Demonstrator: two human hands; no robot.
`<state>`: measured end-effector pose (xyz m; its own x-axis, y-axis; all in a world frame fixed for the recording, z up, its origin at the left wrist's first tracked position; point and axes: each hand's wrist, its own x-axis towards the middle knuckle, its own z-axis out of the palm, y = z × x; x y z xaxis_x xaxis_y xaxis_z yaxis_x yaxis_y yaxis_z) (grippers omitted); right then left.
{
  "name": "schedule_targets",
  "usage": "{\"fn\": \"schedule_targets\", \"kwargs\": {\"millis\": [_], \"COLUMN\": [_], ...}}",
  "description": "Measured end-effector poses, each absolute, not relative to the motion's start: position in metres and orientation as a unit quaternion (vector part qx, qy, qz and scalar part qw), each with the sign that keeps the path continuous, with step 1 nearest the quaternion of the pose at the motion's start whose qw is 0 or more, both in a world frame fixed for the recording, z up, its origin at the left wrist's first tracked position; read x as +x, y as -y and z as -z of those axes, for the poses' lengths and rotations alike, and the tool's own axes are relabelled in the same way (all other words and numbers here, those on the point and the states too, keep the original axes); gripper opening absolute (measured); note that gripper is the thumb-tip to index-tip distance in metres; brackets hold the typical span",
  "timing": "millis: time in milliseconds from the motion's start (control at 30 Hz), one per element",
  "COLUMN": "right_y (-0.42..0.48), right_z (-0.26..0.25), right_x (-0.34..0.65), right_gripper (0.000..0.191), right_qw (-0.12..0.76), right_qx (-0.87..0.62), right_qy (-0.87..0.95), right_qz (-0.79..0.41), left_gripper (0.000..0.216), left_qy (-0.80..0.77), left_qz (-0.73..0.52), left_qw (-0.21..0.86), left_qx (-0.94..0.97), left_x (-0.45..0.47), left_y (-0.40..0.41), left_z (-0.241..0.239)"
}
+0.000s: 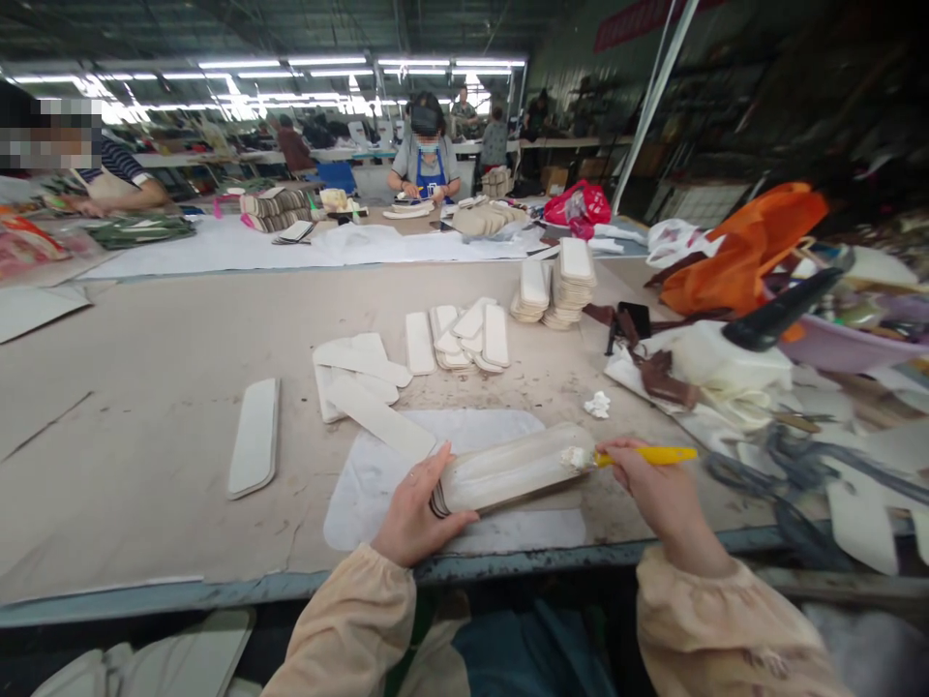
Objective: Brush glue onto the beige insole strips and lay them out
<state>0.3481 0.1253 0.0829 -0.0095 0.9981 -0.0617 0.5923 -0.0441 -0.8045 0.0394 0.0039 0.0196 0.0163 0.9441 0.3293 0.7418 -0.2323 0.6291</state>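
Observation:
My left hand (421, 508) grips the left end of a stack of long beige panels (508, 469) with rounded corners, thumb in front and fingers behind. My right hand (653, 484) is closed round the yellow handle of a brush (664, 455). The brush's tip, covered in white paste, touches the top panel near its right end. A wet-looking pale streak runs along that panel. Under the stack lies a white sheet (363, 494). Loose cream panels (377, 407) overlap just beyond my left hand, one reaching close to the fingers.
Cream panels stand in stacks (576, 276) at the back right, and one short pile (254, 436) lies left. A white lump (597, 405) rests beyond the brush. A white container with a black nozzle (784, 310) and an orange bag (747, 252) crowd the right. A co-worker (428, 160) sits opposite.

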Motion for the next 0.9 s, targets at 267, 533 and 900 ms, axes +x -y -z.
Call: {"fn": "schedule_targets", "kwargs": {"millis": [267, 533, 900], "right_y": [-0.09, -0.039, -0.078], "right_z": [-0.08, -0.091, -0.071], "right_x": [0.321, 0.247, 0.267], "right_gripper": [0.025, 0.013, 0.024], "right_qw": [0.266, 0.146, 0.33], "right_qx": [-0.588, -0.378, -0.508], "right_qy": [0.763, 0.906, 0.557], "right_qz": [-0.032, -0.122, -0.567], "left_gripper": [0.098, 0.101, 0.11], "left_qy": [-0.608, -0.6, -0.619], "left_qz": [-0.357, -0.371, -0.367], "left_qw": [0.132, 0.136, 0.194], "left_qx": [0.697, 0.695, 0.667], "left_x": [0.04, 0.04, 0.041], "left_y": [-0.004, -0.004, -0.004], "left_z": [-0.019, -0.017, -0.018]}}
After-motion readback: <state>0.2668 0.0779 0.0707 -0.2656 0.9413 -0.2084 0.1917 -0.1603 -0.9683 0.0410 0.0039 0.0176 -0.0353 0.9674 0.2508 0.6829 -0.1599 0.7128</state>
